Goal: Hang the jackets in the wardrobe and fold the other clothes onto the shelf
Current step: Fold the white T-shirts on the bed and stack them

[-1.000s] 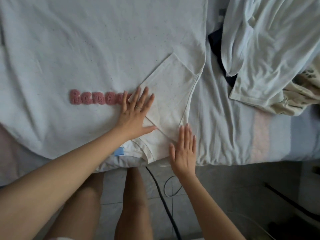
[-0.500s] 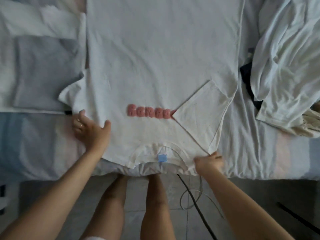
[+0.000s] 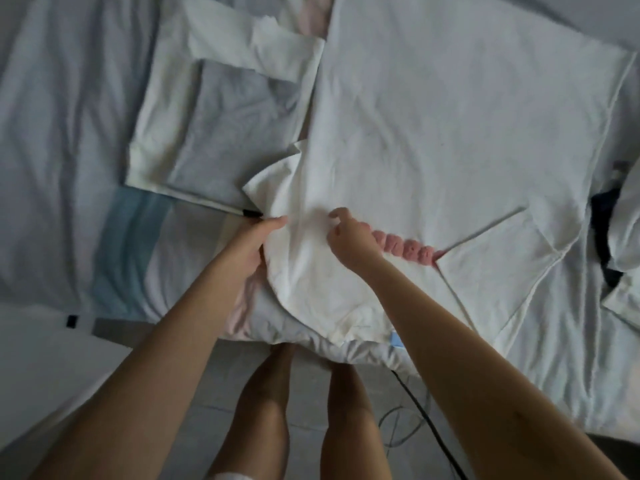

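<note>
1. Head view: white T-shirt lies flat on the bed, collar toward the person, one sleeve already tucked in.
2. Left hand grips the loose sleeve by its edge; right hand pinches cloth beside the pink lettering.
3. Best bet: fold it straight across to match the other side, then smooth it out.

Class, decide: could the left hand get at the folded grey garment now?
Probably yes: the left hand is just beside the folded grey garment, nothing between, though it grips the T-shirt sleeve.
</note>
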### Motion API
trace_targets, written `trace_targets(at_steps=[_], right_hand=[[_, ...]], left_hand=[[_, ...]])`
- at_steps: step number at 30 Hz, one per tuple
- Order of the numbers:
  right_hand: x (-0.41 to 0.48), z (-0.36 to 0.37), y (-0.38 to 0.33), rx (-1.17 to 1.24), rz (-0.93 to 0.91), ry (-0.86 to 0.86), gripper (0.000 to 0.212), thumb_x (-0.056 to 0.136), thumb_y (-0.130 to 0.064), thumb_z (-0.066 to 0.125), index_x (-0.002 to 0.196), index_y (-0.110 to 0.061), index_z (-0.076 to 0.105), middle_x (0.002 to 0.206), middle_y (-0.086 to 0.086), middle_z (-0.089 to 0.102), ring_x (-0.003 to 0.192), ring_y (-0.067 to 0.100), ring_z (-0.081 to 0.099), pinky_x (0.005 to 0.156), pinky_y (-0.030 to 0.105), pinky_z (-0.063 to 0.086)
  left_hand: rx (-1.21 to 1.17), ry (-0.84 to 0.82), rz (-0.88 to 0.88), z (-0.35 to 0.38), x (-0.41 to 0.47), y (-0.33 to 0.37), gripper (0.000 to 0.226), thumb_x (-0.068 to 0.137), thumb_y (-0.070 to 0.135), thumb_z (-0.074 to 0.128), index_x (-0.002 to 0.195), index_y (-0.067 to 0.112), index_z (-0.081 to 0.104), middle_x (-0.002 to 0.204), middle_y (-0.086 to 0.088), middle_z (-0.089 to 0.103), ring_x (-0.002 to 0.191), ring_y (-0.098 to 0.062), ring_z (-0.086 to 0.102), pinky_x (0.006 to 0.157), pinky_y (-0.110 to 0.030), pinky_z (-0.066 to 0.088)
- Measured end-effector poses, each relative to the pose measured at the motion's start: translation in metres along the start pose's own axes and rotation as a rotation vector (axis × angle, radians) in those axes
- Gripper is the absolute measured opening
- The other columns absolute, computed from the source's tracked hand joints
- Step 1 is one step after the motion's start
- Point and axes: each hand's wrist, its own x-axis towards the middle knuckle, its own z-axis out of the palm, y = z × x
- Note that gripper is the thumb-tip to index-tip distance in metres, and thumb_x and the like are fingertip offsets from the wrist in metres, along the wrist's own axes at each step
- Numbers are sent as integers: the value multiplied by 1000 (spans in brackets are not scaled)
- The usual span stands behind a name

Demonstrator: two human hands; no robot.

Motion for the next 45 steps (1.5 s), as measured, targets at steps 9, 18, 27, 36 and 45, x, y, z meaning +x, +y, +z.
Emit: trace_targets(at_steps=[9,18,27,36,45], right_hand=[[-9,31,17,189,-75,-207,74,88,-4,43,150,-33,16,128,2,41,101,19,52,85,33,48],[-9,18,33,596,73,-363,50,98,-15,46,145,-27,35,121,2,54,93,13,51,84,21,43],[-36,-1,98,1788,398,192,39,94,-51,39,106,-21,61,93,-11,73,87,12,67,83,30,49],[-45,8,113,954,219,398,39,85,-9,69,116,-16,47,97,-1,57,71,3,60,67,25,50],[-37,13,107,856,284,639,25,87,-5,58,74,-23,47,87,-2,63,85,20,65,70,19,41]], left_hand=[[-321,168,256,10,-34,0,37,65,8,65,102,4,67,97,-12,71,89,-26,69,76,-33,56],[322,533,813,22,-64,-25,28,82,21,57,60,15,41,55,6,44,53,-6,42,53,-26,36],[1684,-341,1009,56,-46,-55,52,77,46,67,119,21,52,159,-6,-15,143,-18,-24,114,-54,-11],[1605,129,1057,78,18,19,59,80,13,61,136,9,43,153,-14,28,141,-29,25,111,-52,18],[2020,-218,516,130,65,86,38,90,36,57,122,16,53,121,-6,58,109,-25,53,92,-35,33]])
